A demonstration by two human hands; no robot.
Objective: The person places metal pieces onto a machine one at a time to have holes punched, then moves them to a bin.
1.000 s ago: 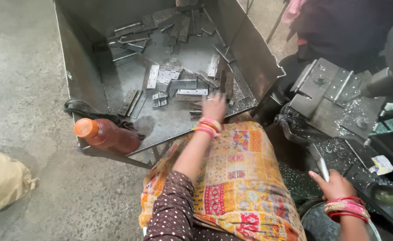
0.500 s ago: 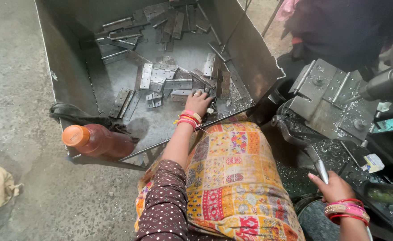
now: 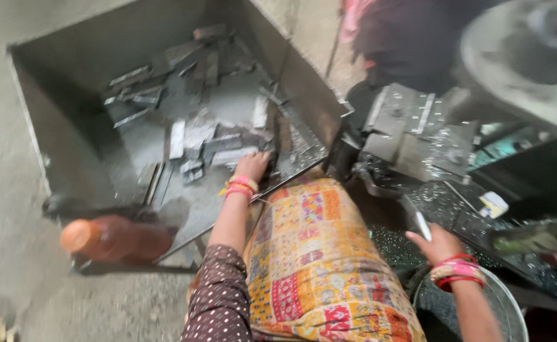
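An orange bottle [image 3: 111,239] lies beside a patchwork cloth [image 3: 319,266].

left hand [image 3: 252,166]: orange, yellow and pink bangles at wrist | left sleeve [image 3: 218,297]: dark brown with small pale dots, ends above the elbow | right hand [image 3: 438,242]: pink and red bangles at wrist | lap [image 3: 319,253]: patchwork cloth, orange, yellow, red and pink squares

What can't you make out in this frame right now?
Head view only:
- Left hand fingertips: hidden among the metal strips in the bin; grip unclear.
- Right hand: motion blur, hold on the white piece uncertain.
- Machine: blurred.
- Orange bottle: blurred.
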